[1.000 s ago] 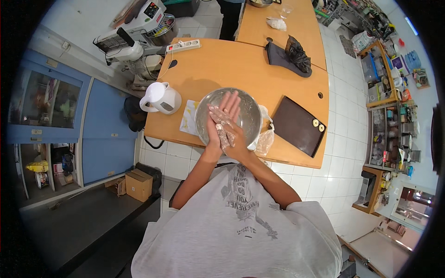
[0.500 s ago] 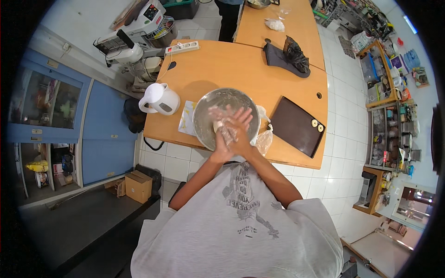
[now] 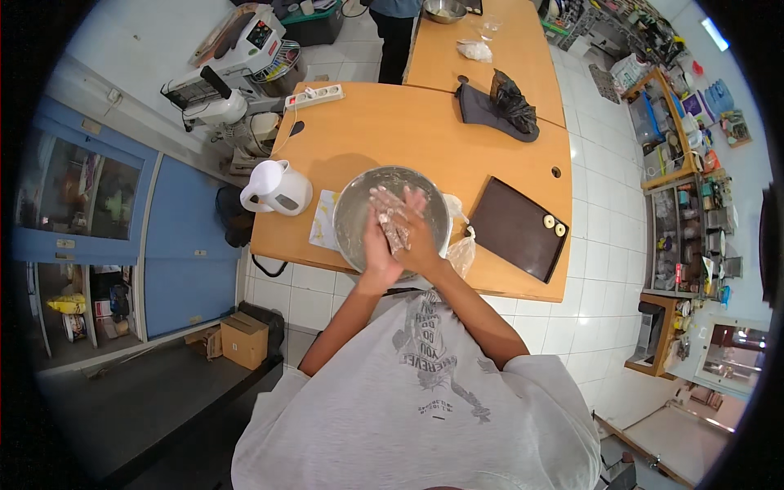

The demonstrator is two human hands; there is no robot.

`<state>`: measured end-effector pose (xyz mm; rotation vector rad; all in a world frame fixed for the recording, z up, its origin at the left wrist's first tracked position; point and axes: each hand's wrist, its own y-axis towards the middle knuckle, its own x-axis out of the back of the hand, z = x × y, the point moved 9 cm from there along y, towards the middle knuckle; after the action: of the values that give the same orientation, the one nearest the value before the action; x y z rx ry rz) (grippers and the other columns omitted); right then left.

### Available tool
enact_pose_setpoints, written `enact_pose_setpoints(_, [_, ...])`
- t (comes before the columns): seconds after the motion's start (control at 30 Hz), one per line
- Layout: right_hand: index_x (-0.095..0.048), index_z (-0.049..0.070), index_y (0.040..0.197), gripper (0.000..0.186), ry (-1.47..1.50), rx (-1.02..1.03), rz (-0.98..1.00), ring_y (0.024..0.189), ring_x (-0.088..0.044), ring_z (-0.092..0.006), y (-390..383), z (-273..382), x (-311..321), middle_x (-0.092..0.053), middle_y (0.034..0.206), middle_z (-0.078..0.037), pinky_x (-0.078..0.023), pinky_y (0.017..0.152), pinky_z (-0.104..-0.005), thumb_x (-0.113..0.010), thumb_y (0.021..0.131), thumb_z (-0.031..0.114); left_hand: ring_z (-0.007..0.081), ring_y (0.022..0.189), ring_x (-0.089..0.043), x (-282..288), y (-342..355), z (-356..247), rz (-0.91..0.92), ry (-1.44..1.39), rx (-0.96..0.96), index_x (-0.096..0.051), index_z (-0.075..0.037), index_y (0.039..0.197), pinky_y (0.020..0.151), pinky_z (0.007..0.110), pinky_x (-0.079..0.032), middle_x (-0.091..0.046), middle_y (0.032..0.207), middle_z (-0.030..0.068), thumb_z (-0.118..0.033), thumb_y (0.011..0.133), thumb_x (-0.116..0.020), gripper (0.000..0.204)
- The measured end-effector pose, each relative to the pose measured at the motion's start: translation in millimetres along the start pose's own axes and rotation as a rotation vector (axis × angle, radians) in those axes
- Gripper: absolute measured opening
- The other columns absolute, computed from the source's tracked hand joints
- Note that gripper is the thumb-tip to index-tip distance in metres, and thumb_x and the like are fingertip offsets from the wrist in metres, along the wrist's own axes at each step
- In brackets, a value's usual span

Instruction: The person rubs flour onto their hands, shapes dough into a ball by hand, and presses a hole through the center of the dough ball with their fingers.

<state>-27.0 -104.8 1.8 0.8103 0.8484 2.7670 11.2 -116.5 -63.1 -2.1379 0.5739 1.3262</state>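
Observation:
Over a large metal bowl, both my hands are pressed together, palm against palm. Pale, sticky dough coats the fingers. My left hand has its fingers stretched out toward the far side of the bowl. Across it lies my right hand, its fingers also extended and slightly blurred. I cannot tell whether a lump of dough sits between the palms. Smears of dough cling to the bowl's inner wall.
Left of the bowl are a white electric kettle and a patterned sheet. At right lie a plastic bag and a dark baking tray with two dough rings. Farther off are a power strip and a black bag.
My hands have slid against each other; the right fingers, spread wide before, are now closer in over the left hand. The whole view has shifted slightly.

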Motion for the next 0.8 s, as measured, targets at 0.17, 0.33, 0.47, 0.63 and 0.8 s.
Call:
enact_pose_setpoints(0.17, [-0.068,0.002,0.125,0.038,0.262,-0.025,0.024,0.137,-0.052,-0.0432,-26,7,-20,-0.060,0.143,-0.021,-0.041,0.115,-0.0495,-0.064,0.087,0.003,0.0308,0.157,-0.025,-1,6,-13,0.179,-0.033,-0.112,-0.016,-0.003,0.165,0.130,0.040,-0.015,-0.020,0.171,0.0187,-0.056,0.110,-0.021,0.077])
enact_pose_setpoints(0.33, [-0.067,0.000,0.127,0.037,0.126,-0.161,-0.058,0.137,-0.052,-0.0433,3,3,5,-0.060,0.143,-0.022,-0.040,0.115,-0.0488,-0.062,0.090,0.005,0.0323,0.156,-0.028,-12,-4,10,0.103,0.152,-0.037,-0.018,-0.002,0.164,0.129,0.042,-0.018,-0.023,0.169,0.0205,-0.058,0.109,-0.017,0.079])
enact_pose_setpoints(0.47, [-0.067,-0.001,0.128,0.036,0.157,-0.039,-0.056,0.140,-0.049,-0.0450,0,18,-3,-0.059,0.146,-0.021,-0.038,0.117,-0.0504,-0.061,0.093,0.005,0.0305,0.157,-0.023,-11,14,-45,0.138,0.177,-0.265,-0.020,-0.003,0.164,0.129,0.043,-0.017,-0.025,0.169,0.0187,-0.056,0.109,-0.018,0.076])
enact_pose_setpoints(0.63, [-0.065,0.000,0.132,0.039,0.183,-0.110,-0.056,0.139,-0.052,-0.0420,-8,16,-14,-0.058,0.147,-0.021,-0.036,0.119,-0.0480,-0.059,0.094,0.003,0.0302,0.157,-0.025,-4,-5,6,0.228,0.096,-0.071,-0.023,-0.003,0.163,0.129,0.041,-0.016,-0.026,0.169,0.0195,-0.060,0.108,-0.020,0.079])
enact_pose_setpoints(0.8, [-0.067,0.000,0.125,0.037,0.239,-0.131,-0.018,0.138,-0.052,-0.0425,-12,9,-17,-0.060,0.143,-0.022,-0.040,0.115,-0.0496,-0.063,0.089,0.003,0.0300,0.156,-0.029,-9,7,-43,0.112,0.087,-0.152,-0.015,-0.006,0.166,0.128,0.039,-0.016,-0.019,0.172,0.0176,-0.061,0.109,-0.021,0.080])
